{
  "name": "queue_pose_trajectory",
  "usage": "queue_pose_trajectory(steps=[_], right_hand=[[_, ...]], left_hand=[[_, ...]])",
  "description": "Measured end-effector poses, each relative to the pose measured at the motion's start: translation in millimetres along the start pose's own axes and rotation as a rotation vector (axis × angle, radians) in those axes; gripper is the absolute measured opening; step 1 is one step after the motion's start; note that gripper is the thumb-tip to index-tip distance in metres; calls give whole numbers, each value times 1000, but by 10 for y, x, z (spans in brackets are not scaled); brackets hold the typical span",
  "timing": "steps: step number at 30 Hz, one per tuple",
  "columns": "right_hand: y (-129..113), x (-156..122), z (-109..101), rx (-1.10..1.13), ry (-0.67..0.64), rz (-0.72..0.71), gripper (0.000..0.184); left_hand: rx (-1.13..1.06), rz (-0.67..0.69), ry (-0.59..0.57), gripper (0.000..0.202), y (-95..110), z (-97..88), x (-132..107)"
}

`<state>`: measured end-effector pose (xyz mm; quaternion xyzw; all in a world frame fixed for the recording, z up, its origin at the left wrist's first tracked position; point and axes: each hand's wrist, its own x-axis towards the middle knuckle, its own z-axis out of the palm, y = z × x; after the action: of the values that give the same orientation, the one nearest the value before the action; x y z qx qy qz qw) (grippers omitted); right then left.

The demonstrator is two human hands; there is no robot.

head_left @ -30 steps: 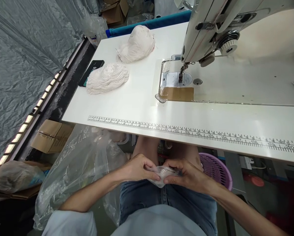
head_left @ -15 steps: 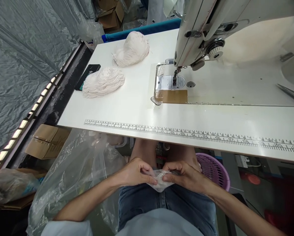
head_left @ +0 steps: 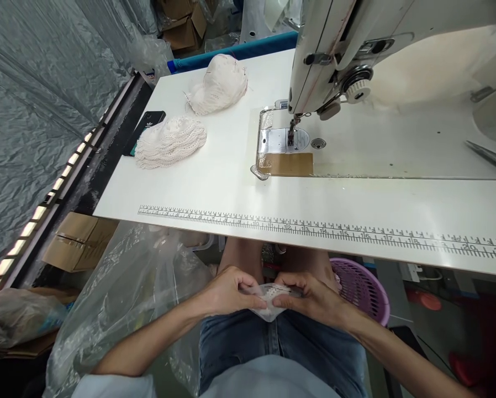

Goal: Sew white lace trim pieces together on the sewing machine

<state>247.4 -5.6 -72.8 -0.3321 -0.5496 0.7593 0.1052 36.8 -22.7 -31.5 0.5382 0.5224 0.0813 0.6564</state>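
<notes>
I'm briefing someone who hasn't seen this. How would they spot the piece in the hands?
Find the white sewing table. Below its ruler edge, over the lap, the left hand and right hand pinch a small white lace piece between them. Unlike the lace heap and the cup-shaped heap on the tabletop, it is tiny and hand-held.

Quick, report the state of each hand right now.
Left hand: closed, pinching the small white lace piece over the lap.
Right hand: closed, pinching the same small white lace piece from the other side.
</notes>
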Motion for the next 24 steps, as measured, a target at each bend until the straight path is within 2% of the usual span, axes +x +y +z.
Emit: queue_pose_trajectory(steps=[9,15,24], right_hand=[[7,-46,-49,-18,-34,-28,30],[-43,-62,-35,-41,-3,-50,33],[-74,-72,-26,-69,-77,-23,31]], left_hand=[[88,5,25,24,34,19,-2],[100,18,14,25,35,7,4],[131,12,4,25,51,34,-23]])
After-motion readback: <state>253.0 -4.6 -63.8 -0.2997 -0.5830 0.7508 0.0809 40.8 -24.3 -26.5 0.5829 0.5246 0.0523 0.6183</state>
